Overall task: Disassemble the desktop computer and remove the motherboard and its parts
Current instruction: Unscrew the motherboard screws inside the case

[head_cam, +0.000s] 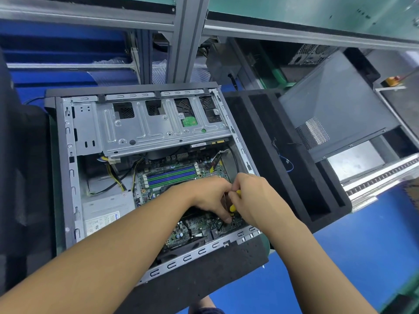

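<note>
Early days: the grey steel desktop case [68,177] lies open, but the green motherboard [172,175] still sits inside beside the silver power supply [106,211]. Our right hand [256,200] grips a yellow-handled tool [232,208] at the board's near corner. Our left hand [204,196] curls beside it, and we can't tell if it's holding anything. Tool tip's hidden.

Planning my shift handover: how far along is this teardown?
Done: the computer case lies open. In hand: the right hand grips a yellow-handled tool at the motherboard, left hand beside its tip. Left: motherboard, cables and power supply sit inside.
</note>
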`<state>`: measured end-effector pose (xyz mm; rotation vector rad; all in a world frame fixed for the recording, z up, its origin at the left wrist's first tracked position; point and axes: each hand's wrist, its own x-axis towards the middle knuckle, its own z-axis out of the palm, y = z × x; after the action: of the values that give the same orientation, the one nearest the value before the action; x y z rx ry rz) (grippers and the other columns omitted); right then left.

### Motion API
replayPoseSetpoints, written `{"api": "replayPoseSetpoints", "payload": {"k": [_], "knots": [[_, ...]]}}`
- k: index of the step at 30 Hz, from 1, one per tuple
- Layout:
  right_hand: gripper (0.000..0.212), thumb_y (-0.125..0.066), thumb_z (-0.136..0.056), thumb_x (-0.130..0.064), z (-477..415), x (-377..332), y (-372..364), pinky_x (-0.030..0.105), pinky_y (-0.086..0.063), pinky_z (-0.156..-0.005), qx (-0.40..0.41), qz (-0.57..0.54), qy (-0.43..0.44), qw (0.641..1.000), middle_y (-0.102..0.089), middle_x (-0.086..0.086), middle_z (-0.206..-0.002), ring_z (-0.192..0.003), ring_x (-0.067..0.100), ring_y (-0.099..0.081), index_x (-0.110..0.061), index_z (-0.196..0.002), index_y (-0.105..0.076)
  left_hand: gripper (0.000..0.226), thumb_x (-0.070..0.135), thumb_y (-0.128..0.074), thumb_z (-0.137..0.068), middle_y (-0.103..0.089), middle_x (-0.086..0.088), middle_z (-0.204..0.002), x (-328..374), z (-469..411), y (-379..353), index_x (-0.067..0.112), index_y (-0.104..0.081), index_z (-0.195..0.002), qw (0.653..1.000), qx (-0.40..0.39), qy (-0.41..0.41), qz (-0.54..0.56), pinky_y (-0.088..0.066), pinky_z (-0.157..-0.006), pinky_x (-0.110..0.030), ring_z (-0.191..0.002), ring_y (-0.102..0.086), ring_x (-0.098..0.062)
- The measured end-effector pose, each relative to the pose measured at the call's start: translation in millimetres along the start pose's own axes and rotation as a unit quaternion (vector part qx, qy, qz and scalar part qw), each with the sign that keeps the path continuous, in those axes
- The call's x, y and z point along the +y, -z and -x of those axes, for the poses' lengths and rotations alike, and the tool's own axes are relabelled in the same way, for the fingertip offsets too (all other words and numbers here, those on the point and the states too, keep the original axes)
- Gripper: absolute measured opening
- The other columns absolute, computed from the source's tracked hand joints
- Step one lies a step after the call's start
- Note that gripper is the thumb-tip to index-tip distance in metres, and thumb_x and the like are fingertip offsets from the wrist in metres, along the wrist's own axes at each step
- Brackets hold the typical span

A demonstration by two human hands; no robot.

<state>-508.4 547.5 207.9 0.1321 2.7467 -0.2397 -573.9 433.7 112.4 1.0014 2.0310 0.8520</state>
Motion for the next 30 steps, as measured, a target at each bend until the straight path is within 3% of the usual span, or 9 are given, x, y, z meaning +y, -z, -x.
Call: {"api": "replayPoseSetpoints", "payload": {"k": [6, 12, 15, 20, 23, 26, 30], "knots": [[0.017, -0.053, -0.094, -0.013, 0.9, 1.0, 6.4, 0.033, -0.047, -0.076, -0.057, -0.021, 0.033, 0.998, -0.050, -0.003, -0.108, -0.093, 0.019, -0.048, -0.020, -0.109, -0.059, 0.034, 0.034, -0.086, -0.072, -0.072, -0.004, -0.086, -0.2, -0.5, 0.7, 0.010, -0.069, -0.090, 1.000, -0.004, 0.009, 0.014, -0.054, -0.077, -0.044, -0.079, -0.066, -0.023], [0.022, -0.055, -0.098, -0.036, 1.4, -2.0, -0.3, 0.033, -0.042, -0.069, -0.008, 0.015, 0.012, 1.000, -0.053, 0.001, -0.105, -0.088, 0.022, -0.052, -0.016, -0.105, -0.054, 0.042, 0.043, -0.087, -0.067, -0.072, -0.001, -0.090, 0.7, -0.8, -1.5, 0.018, -0.067, -0.095, 1.000, 0.002, 0.004, 0.004, -0.055, -0.076, -0.044, -0.083, -0.066, -0.020], [0.014, -0.055, -0.099, -0.026, 0.6, -2.5, 2.1, 0.034, -0.047, -0.074, -0.022, 0.015, 0.022, 0.999, -0.051, 0.001, -0.108, -0.090, 0.023, -0.053, -0.015, -0.107, -0.058, 0.044, 0.045, -0.087, -0.066, -0.072, 0.001, -0.089, -1.0, 0.3, -0.2, 0.019, -0.067, -0.095, 1.000, -0.006, 0.007, -0.012, -0.055, -0.075, -0.042, -0.080, -0.066, -0.018], [0.016, -0.054, -0.094, -0.010, 1.4, -1.0, 8.0, 0.035, -0.049, -0.078, -0.059, 0.011, 0.053, 0.997, -0.049, 0.000, -0.107, -0.095, 0.024, -0.055, -0.019, -0.104, -0.064, 0.026, 0.029, -0.086, -0.072, -0.074, 0.002, -0.086, -3.5, -0.5, 1.0, 0.014, -0.071, -0.088, 1.000, -0.012, 0.011, 0.012, -0.055, -0.078, -0.041, -0.080, -0.068, -0.019], [0.010, -0.058, -0.096, -0.025, 1.9, -0.6, 6.8, 0.032, -0.042, -0.073, -0.052, -0.007, 0.054, 0.997, -0.048, -0.003, -0.104, -0.092, 0.021, -0.052, -0.021, -0.105, -0.059, 0.034, 0.035, -0.087, -0.069, -0.072, 0.002, -0.089, -2.6, -0.6, -0.8, 0.016, -0.069, -0.092, 1.000, -0.003, 0.010, 0.015, -0.054, -0.079, -0.040, -0.082, -0.066, -0.019], [0.023, -0.058, -0.097, -0.040, 1.5, -0.2, 3.9, 0.032, -0.041, -0.070, -0.029, 0.004, 0.032, 0.999, -0.053, -0.001, -0.104, -0.090, 0.022, -0.053, -0.019, -0.106, -0.055, 0.041, 0.042, -0.087, -0.067, -0.070, 0.005, -0.089, -3.1, -0.9, -1.6, 0.020, -0.066, -0.094, 1.000, 0.002, 0.007, 0.010, -0.054, -0.075, -0.036, -0.081, -0.065, -0.016], [0.013, -0.056, -0.098, -0.027, 0.9, -0.9, 2.6, 0.032, -0.043, -0.071, -0.031, 0.008, 0.033, 0.999, -0.054, 0.001, -0.108, -0.087, 0.020, -0.051, -0.016, -0.106, -0.057, 0.043, 0.043, -0.088, -0.066, -0.071, 0.005, -0.090, -3.2, -0.4, -1.0, 0.021, -0.067, -0.097, 1.000, -0.005, 0.006, 0.005, -0.054, -0.075, -0.036, -0.080, -0.065, -0.014]]}}
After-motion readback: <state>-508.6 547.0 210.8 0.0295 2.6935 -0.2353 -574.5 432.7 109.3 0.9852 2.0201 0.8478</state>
